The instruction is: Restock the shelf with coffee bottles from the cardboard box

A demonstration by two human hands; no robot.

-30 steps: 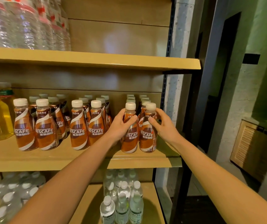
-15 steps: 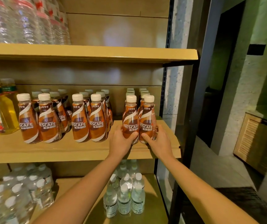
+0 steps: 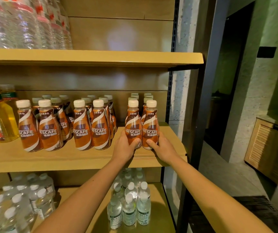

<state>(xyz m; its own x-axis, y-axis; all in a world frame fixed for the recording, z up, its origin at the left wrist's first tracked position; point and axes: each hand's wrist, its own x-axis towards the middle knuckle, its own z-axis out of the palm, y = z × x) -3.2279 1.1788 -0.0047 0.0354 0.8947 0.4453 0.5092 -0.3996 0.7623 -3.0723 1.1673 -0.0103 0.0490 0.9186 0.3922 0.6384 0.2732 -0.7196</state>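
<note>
Your left hand (image 3: 124,148) grips the left bottle (image 3: 133,121) low down, your right hand (image 3: 164,148) the right bottle (image 3: 150,122), both upright at the shelf (image 3: 84,158) front, 3 o'clock of the other rows (image 3: 91,128). Slide both evenly toward 12 o'clock, labels forward, then let go

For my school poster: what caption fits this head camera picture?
Left hand and right hand grip two coffee bottles standing on the middle shelf.
</note>
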